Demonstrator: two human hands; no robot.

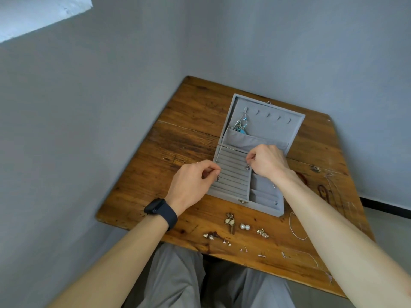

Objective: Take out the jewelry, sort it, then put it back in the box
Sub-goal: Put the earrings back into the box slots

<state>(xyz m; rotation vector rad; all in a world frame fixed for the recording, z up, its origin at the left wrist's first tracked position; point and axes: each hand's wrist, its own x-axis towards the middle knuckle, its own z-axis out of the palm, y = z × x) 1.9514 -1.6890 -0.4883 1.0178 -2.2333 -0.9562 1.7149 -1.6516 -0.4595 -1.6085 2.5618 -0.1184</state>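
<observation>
- Currently, in the head view, my left hand (193, 183) pinches the left earring (218, 178) between thumb and fingertip, at the left edge of the ring rolls (231, 174) in the open jewelry box (224, 197).
- My right hand (266, 163) pinches the right earring (247, 167) at the right edge of the rolls. The hands are apart, one piece each.
- Judged step: seating a sorted pair into a slot; put-back is only begun.
- Unreturned items: pearl studs (244, 226), drop earrings (230, 220) and smaller studs lie on the tabletop (178, 134) near the box front. Thin chains (298, 230) lie to the right, and a necklace (241, 126) hangs in the lid.
- Risk: a loose pinch drops a piece between the rolls, where it is hard to retrieve.
- Risk: a shallow insertion lets the earring fall out when the lid closes.
- Risk: my forearms pass above the tabletop items, so lowering them could sweep studs off the edge.
</observation>
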